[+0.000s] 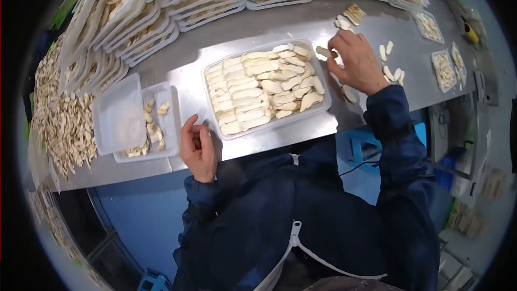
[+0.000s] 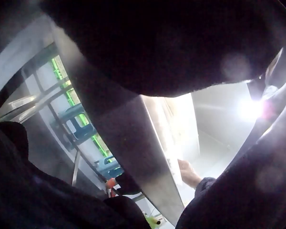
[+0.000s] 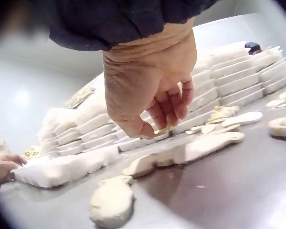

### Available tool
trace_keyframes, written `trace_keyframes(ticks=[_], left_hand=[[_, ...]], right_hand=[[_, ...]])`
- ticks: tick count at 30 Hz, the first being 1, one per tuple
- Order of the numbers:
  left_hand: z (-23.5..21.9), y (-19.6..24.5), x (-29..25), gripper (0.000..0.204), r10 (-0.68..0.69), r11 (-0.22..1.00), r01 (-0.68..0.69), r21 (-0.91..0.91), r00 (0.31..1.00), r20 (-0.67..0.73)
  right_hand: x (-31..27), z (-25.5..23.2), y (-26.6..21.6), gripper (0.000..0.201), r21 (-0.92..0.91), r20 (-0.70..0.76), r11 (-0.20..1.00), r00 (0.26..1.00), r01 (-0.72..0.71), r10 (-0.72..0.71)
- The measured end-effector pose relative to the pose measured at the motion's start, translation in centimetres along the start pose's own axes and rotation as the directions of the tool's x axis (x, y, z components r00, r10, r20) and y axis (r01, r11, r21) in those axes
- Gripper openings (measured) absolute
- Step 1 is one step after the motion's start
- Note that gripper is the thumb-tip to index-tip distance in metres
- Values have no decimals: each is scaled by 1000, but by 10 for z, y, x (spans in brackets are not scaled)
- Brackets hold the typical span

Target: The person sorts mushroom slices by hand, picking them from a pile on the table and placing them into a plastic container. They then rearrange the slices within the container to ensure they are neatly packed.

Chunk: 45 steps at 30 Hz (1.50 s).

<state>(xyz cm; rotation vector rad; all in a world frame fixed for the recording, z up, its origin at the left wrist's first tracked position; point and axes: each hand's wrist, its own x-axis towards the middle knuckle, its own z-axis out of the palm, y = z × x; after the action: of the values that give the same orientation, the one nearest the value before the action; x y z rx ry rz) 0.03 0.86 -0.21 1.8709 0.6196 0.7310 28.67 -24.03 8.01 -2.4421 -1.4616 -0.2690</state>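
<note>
While the right hand pinches a pale slice just right of the filled tray, the left hand hangs loosely curled, gripping nothing. Slice looks light, softish, probably snaps if bent; best pinched mid-length, gently.

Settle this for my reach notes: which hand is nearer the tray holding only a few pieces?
Left. The left hand is just beside the sparse tray; the right hand is farther off, past the filled tray.

dark navy jacket | pale zip | gathered right cuff | bare fingers
</note>
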Motion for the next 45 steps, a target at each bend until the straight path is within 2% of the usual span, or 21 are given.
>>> trace_keyframes(ticks=[5,8,9,15,24,27,32,45], left_hand=[[-2,1,-1,30,-8,1000,7,10,1000,20],[-2,2,0,29,-9,1000,9,21,1000,25],[-3,3,0,29,-11,1000,10,20,1000,24],[-2,1,-1,30,-21,1000,21,1,1000,15],[-1,2,0,29,-19,999,18,36,1000,12],[-2,2,0,29,-16,999,16,32,1000,11],[-1,3,1,29,8,998,-9,55,1000,10],[1,2,0,31,-48,998,48,-37,999,-2]], right_hand=[[27,17,-65,15,114,-21,970,976,217,-216],[38,31,-80,15,142,-10,957,967,254,-256],[40,30,-84,15,136,39,960,967,244,-251],[47,43,-87,16,102,48,960,963,260,-266],[48,48,-86,17,95,40,952,955,290,-295],[48,52,-86,17,147,-13,946,957,288,-290],[48,51,-86,17,138,6,951,959,278,-282],[45,45,-82,18,120,20,960,966,252,-256]])
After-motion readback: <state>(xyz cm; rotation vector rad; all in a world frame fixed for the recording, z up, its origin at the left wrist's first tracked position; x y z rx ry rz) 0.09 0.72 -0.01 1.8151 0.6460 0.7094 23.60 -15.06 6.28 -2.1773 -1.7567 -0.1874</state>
